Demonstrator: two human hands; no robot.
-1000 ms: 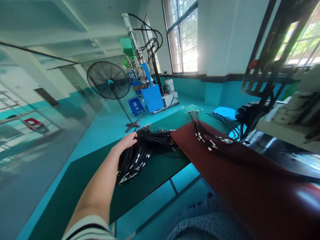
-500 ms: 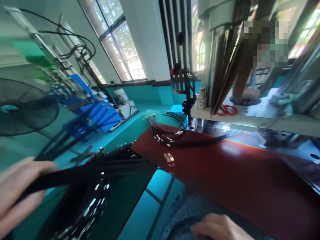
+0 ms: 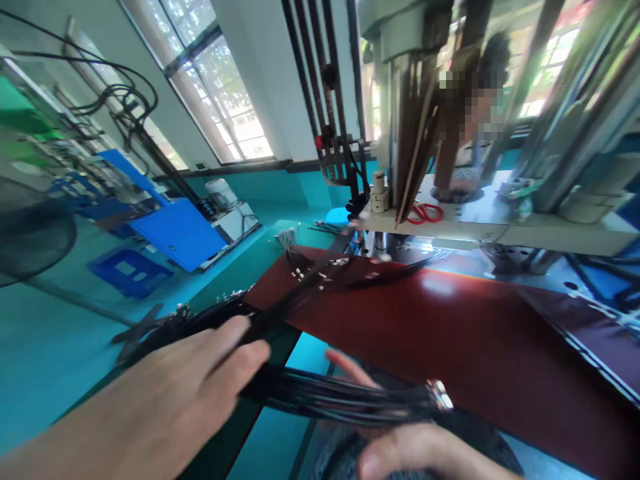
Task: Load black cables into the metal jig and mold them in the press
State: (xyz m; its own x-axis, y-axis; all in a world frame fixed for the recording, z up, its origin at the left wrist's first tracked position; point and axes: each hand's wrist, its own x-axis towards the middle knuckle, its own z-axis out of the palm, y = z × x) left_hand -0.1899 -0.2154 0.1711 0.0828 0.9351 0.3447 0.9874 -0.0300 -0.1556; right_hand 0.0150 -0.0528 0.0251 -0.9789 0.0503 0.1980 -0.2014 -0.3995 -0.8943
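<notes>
My left hand (image 3: 195, 380) is closed around a bundle of thin black cables (image 3: 330, 399) above the gap between two tables. The bundle stretches right over my lap to a tip with shiny metal and white ends. My right hand (image 3: 407, 447) is just below it with thumb and fingers spread to either side; whether it touches the cables I cannot tell. Dark strands also run up and away from my left hand over the red-brown board (image 3: 400, 333). More black cables with small white connectors (image 3: 320, 273) are on that board's far part.
At the back right is a machine with metal columns, its pale plate (image 3: 500, 230) bearing red-handled scissors (image 3: 425, 213). Part of a person shows behind it. Further cables (image 3: 175, 327) lie along the green table at left. A fan (image 3: 35, 230) and blue machine (image 3: 177, 233) stand beyond.
My left hand has swung the cable bundle from the far left to the middle. My right hand has risen from my lap and opened beneath the bundle. The view has shifted right.
</notes>
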